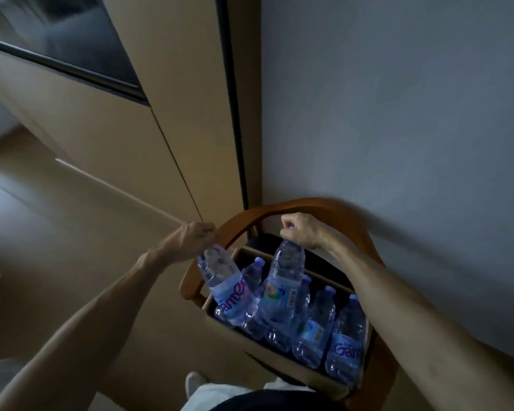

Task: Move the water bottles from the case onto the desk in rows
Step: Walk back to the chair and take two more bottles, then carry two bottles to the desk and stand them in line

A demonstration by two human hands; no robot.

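Water bottles (312,318) stand in the open case (220,317) on a wooden chair (250,216). Your left hand (190,235) pinches one bottle (229,287) by its cap, tilted above the case; your right hand (301,229) pinches another (282,287) likewise.

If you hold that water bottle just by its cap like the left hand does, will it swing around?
Probably. The left hand pinches the left bottle only at its cap, and it already hangs tilted. It looks full, so it is likely heavy for its size. The thin clear plastic would probably dent under a squeeze.
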